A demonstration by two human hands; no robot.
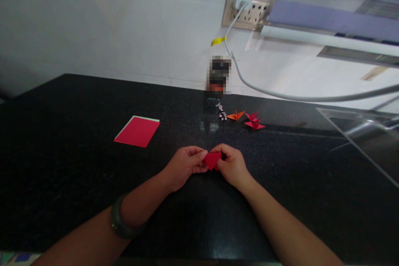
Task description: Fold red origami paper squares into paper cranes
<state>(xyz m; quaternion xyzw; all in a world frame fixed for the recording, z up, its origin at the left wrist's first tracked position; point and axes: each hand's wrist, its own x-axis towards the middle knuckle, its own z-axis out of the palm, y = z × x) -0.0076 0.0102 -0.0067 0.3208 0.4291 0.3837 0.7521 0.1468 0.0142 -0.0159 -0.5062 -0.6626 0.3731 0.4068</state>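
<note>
A small folded piece of red origami paper (213,160) is held between my two hands, just above the dark countertop. My left hand (186,165) pinches its left corner between thumb and fingers. On the other side, my right hand (230,165) grips the right edge, its thumb and curled fingers covering part of the paper. Beyond my hands stand an orange paper crane (237,115) and red paper cranes (254,121). To the left lies a stack of square origami paper (137,131), red on top with a pale sheet showing beneath.
A phone-like object (219,75), pixelated, leans against the wall with a beaded strap (221,112) before it. A white cable (271,93) runs from the wall socket (247,10) to the right. The sink (361,133) edge lies at the right of the black countertop (77,183).
</note>
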